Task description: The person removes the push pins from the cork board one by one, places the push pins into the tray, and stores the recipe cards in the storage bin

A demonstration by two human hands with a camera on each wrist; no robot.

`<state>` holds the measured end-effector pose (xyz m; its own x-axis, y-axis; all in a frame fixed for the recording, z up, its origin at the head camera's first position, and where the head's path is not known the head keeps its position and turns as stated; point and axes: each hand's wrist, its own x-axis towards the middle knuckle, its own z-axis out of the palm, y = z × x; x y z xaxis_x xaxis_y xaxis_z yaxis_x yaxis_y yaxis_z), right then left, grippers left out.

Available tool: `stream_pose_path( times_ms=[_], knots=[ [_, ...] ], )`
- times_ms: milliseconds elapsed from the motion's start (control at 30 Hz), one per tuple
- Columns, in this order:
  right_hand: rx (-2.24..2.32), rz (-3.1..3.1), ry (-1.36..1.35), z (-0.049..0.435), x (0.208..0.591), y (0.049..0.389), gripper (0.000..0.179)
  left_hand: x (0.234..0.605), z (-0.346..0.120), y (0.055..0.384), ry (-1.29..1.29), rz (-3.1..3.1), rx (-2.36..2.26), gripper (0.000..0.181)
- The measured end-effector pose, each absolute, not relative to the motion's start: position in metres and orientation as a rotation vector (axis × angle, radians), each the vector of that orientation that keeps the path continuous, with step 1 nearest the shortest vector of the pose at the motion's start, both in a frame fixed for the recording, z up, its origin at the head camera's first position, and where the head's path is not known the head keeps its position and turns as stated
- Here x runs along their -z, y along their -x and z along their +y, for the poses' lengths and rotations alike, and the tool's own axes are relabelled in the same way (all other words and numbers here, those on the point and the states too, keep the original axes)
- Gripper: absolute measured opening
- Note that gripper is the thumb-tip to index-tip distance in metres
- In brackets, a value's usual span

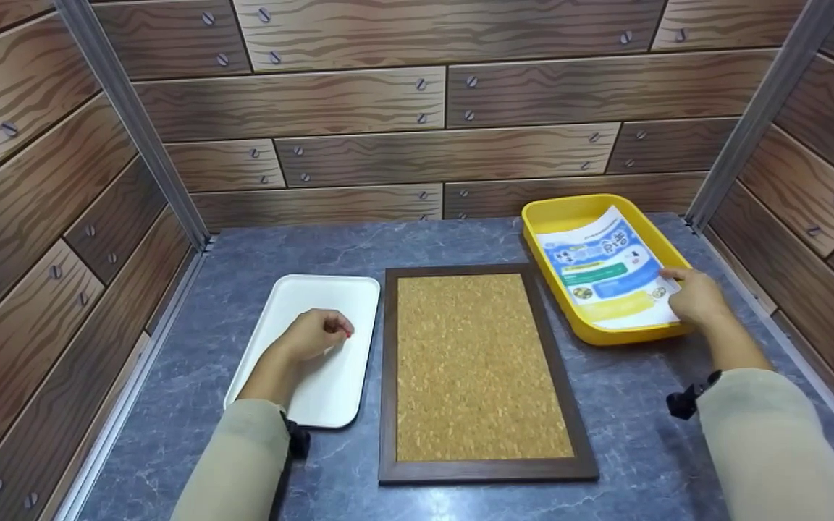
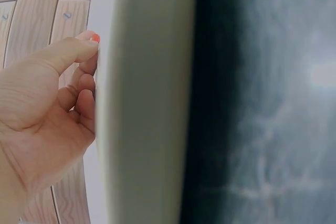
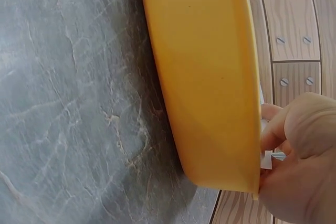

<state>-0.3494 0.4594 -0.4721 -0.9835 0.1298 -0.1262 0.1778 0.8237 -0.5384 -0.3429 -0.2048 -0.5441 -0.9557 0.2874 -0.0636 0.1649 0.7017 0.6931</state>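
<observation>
My left hand is over the white tray, pinching a small red pin-like piece between thumb and fingertips. Most of that piece is hidden by the fingers. On the right, my right hand reaches over the near right rim of the yellow tray and grips the edge of a printed paper sheet. The sheet, with blue, green and yellow print, lies tilted inside the tray. In the right wrist view, a white bit of the paper shows at the fingers, behind the tray's wall.
A cork board in a dark brown frame lies between the two trays on the grey marbled table. Wood-patterned walls with metal corner posts enclose the table at the back and both sides.
</observation>
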Motion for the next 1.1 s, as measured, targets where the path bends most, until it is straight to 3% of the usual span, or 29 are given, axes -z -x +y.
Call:
stream_pose_path(
  times_ms=[600, 967, 1100],
  knots=[
    [1.108, 2.813, -0.315, 0.468, 0.468, 0.34, 0.075, 0.543, -0.207, 0.34, -0.385, 2.723, -1.15, 0.015],
    [1.341, 2.828, -0.309, 0.466, 0.469, 0.337, 0.059, 0.541, -0.217, 0.339, -0.326, 2.688, -1.201, 0.024],
    [1.601, 2.63, -0.39, 0.463, 0.463, 0.337, 0.07, 0.538, -0.22, 0.338, -0.267, 2.709, -1.186, 0.027]
  ],
)
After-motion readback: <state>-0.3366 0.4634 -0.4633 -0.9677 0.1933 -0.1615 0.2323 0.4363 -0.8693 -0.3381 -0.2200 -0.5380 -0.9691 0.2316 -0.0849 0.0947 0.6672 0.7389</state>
